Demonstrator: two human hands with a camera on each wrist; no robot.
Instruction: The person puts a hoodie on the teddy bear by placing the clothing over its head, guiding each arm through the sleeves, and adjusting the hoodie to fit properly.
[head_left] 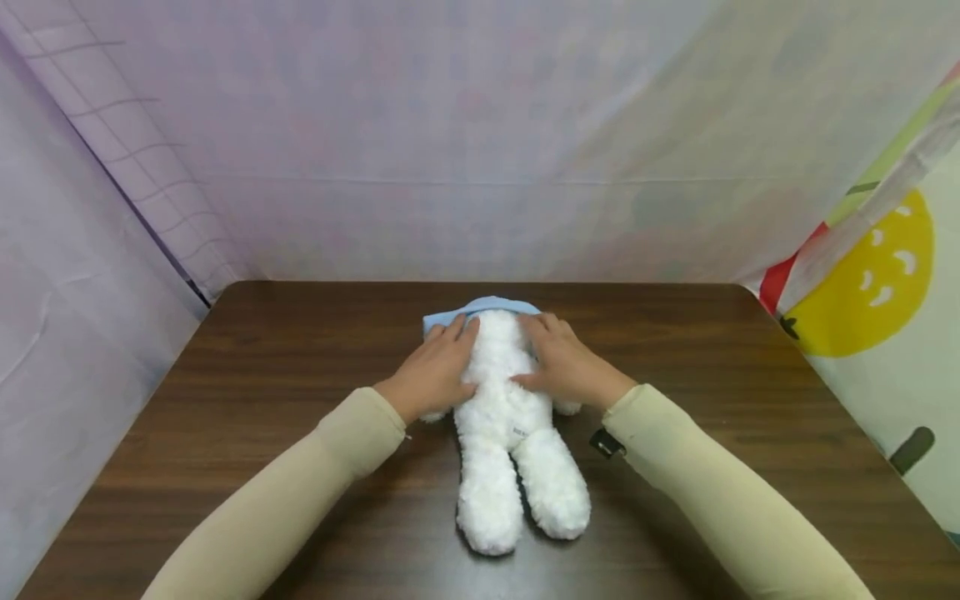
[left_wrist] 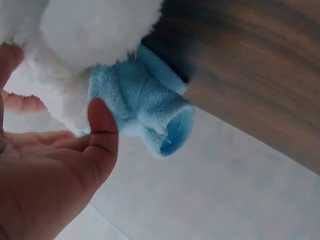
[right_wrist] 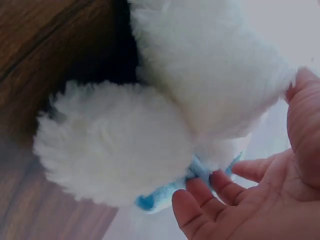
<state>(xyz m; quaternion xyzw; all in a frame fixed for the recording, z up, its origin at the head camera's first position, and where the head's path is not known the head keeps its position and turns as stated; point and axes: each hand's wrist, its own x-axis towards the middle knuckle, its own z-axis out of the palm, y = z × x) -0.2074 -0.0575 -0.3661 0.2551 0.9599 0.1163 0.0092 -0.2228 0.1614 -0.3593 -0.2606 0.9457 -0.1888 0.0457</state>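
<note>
Sleeves of pale cream are seen nearest, with a small black fitting at the right cuff. Between them, on the dark wood-grain table, a white plush toy is laid with its legs foremost; a dark marking on it is too small to be read. By its look, the toy can be judged light, soft and springy, little inclined to slip and hardly fragile; its deep pile would be expected to give under pressure, so a firmer hold should be found on the trunk, from both sides at once, than on tufts of fluff. The trunk is flanked by both hands, which are set apart from each other. The left hand is spread, thumb held away from the fingers, and is rested against one side, its fingertips at the light blue cloth; the right hand is likewise spread on the opposite side, its fingers extended to the toy and cloth. Neither hand is seen to be clamped on anything. Beyond the trunk, the cloth is gathered at the toy's far end, a fleecy tube-like opening being shown by the left wrist view; it would likely be limp and best held by its edge. Farthest off, behind the table, a pale curtain is hung.
</note>
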